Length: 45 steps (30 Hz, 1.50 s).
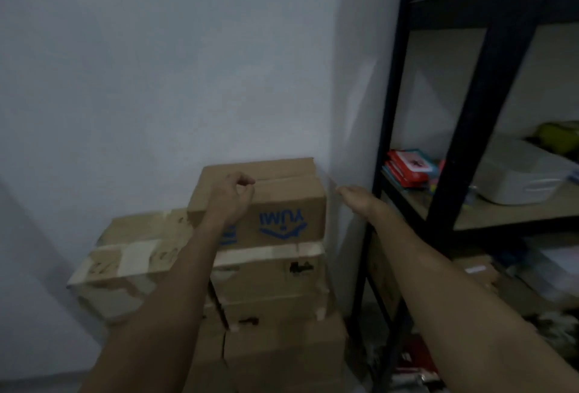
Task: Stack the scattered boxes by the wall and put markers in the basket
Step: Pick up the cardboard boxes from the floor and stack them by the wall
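Squaring the top box on the stack looked to be the step in hand, and doing it well would have meant nudging it back flush to the wall with its edges over the taped box beneath, so nothing overhung. The top box sat at the head of the pile, close against the wall and just left of the black shelf. The left hand rested on its near top edge, fingers curled loosely over the corner. The right hand hovered just beside the box's right side, apart from it, fingers straight and pressed together. No markers or basket showed in view.
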Available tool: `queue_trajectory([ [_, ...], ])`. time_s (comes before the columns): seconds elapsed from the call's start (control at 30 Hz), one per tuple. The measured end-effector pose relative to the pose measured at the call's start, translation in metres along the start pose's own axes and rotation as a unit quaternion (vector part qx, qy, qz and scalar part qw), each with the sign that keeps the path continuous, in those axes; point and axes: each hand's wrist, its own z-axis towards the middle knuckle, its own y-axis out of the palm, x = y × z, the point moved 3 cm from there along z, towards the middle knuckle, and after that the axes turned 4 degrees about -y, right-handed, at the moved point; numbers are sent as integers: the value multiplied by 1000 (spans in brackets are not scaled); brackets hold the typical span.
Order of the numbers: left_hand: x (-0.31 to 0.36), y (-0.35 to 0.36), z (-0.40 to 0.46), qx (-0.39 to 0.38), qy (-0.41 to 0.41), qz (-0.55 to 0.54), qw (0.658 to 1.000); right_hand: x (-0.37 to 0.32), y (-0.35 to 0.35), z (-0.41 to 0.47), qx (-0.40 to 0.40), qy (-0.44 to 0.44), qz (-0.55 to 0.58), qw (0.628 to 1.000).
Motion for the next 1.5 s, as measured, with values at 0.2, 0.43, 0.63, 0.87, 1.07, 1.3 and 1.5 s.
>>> queue_trajectory([
  [0.2, 48, 34, -116, -139, -45, 69, 987, 43, -17, -123, -54, -46, -115, 991],
  [0.43, 108, 75, -193, -211, -44, 127, 968, 126, -57, -222, -66, 26, -210, 975],
  [0.63, 162, 127, -249, -243, -3, 228, 943, 194, -102, -286, -37, 24, -248, 968],
  [0.87, 242, 211, -329, -296, 17, 233, 926, 292, -174, -351, -33, 51, -306, 950],
  [1.07, 330, 308, -420, -333, -8, 199, 922, 410, -259, -415, -67, 85, -310, 944],
  [1.3, 420, 403, -507, -400, -38, 203, 893, 533, -353, -487, -76, 121, -299, 944],
  [1.5, 464, 464, -533, -437, -42, 185, 879, 597, -395, -517, -42, 190, -223, 955],
])
